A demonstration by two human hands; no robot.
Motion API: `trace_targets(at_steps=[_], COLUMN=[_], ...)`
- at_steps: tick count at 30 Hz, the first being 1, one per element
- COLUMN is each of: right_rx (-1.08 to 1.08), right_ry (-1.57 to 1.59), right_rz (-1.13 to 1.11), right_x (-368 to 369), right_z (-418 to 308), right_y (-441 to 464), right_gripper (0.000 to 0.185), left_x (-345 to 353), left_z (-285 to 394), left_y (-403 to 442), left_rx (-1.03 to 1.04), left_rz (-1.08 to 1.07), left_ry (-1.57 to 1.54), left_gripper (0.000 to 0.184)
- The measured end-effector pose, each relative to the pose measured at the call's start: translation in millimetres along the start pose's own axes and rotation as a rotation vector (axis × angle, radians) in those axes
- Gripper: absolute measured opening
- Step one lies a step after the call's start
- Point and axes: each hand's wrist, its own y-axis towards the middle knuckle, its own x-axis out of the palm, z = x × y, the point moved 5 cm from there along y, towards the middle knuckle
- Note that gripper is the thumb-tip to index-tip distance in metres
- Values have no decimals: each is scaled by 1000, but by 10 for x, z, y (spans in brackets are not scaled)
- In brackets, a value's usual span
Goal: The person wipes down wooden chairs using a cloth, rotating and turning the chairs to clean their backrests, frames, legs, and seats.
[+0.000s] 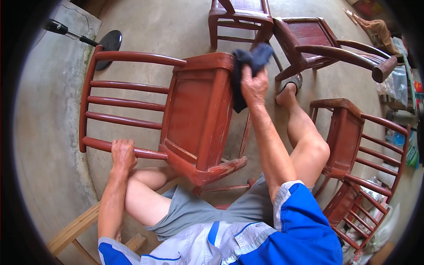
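A reddish-brown wooden chair (190, 115) stands between my legs, its slatted back towards the left. My left hand (123, 153) is wrapped round the near post of that back. In my right hand (255, 86) is a dark blue cloth (239, 75), bunched up and pressed against the front corner of the seat on the far side. Paint looks worn along the seat's edges, with pale scratched wood at the near front corner. My right fingers are partly hidden by the cloth.
Other wooden chairs stand nearby: one at the top (240, 15), one with armrests (313, 39), and more at the right (346, 137). A fan's round black base (110, 46) is at the upper left. Light wooden bars (75, 227) lie lower left. Bags and clutter (399, 88) line the right side.
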Motion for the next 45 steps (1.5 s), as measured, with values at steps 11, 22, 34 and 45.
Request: trace_targets(at_steps=[11, 22, 34, 45], right_rx=[-137, -151, -41, -256], right_ry=[-118, -195, -444, -86], right_rz=[-264, -744, -551, -520], right_x=[214, -919, -1026, -1025], right_z=[-177, -936, -331, -1744], right_y=[91, -1608, -1547, -2348], right_gripper=[35, 24, 38, 48], left_x=[-119, -93, -100, -20], left_z=[67, 177, 181, 264], left_y=[15, 42, 16, 4], left_rx=[-24, 25, 50, 112], left_rz=[-121, -476, -478, -549], left_ry=[-98, -97, -119, -104], left_gripper=[9, 23, 28, 25])
